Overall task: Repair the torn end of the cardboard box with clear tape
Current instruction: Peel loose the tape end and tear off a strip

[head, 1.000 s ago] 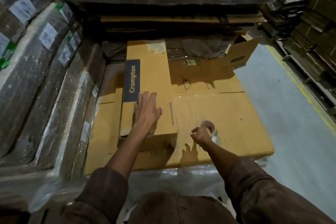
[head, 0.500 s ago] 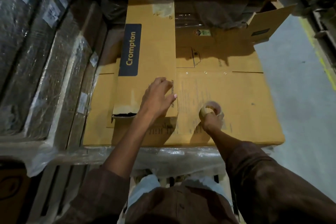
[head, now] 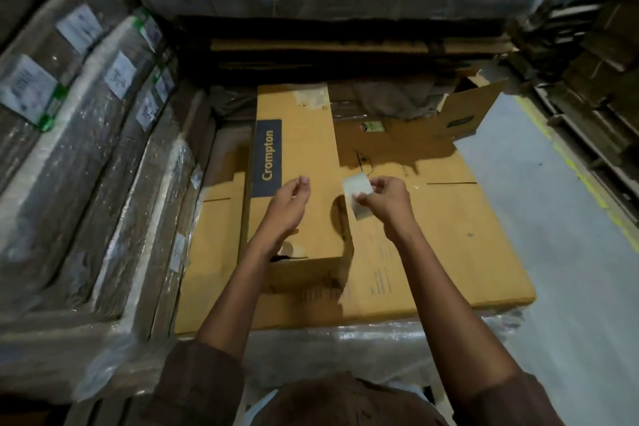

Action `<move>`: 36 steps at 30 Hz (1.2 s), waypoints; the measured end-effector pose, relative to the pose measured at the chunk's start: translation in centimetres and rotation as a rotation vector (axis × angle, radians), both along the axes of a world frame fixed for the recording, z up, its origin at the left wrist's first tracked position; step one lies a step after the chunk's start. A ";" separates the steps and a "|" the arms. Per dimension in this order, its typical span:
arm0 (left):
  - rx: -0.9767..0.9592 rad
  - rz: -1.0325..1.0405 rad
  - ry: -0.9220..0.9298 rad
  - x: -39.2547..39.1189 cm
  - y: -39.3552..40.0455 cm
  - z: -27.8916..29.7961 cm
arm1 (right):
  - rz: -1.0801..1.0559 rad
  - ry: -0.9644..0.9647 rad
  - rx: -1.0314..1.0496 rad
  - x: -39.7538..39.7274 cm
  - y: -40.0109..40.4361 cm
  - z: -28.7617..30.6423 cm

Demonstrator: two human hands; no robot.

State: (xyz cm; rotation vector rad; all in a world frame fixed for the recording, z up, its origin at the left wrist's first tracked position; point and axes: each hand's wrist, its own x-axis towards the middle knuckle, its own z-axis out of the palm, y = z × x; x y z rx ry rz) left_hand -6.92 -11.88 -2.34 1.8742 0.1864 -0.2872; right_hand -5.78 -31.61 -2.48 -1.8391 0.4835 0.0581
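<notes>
A tape roll (head: 358,195) is pinched in the right hand (head: 389,206) above the long Crompton box (head: 297,149), laid on flat cardboard (head: 449,235), its torn end (head: 288,254) nearest; the left hand (head: 288,204) is raised alongside, loosely curled, grasping nothing.

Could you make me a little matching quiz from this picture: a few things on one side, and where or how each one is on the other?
Things:
1. tape roll
2. left hand
3. torn end
4. Crompton label

States:
A. dark blue strip along the long box's left side
B. pinched by the right hand
C. raised over the box, holding nothing
D. dark gap at the box edge nearest the person

Pairs: 1-B, 2-C, 3-D, 4-A
</notes>
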 end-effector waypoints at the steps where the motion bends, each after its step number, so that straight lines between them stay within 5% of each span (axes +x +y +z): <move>1: -0.061 -0.012 0.028 0.1 0.3 0.8 | 0.056 -0.035 0.070 -0.4 0.5 1.5; 6: -0.279 -0.007 0.039 -0.3 2.4 3.6 | 0.344 -0.115 0.227 -2.4 4.2 6.1; 13: -0.307 0.042 -0.118 -0.1 6.3 4.2 | 0.395 -0.215 0.147 -3.4 7.3 7.0; 25: 0.331 0.091 -0.594 -1.0 7.8 5.4 | 0.273 -0.242 0.069 -2.4 11.2 6.4; 36: 0.469 0.087 -0.833 -2.5 7.0 4.8 | 0.280 -0.289 0.108 -1.9 11.1 5.3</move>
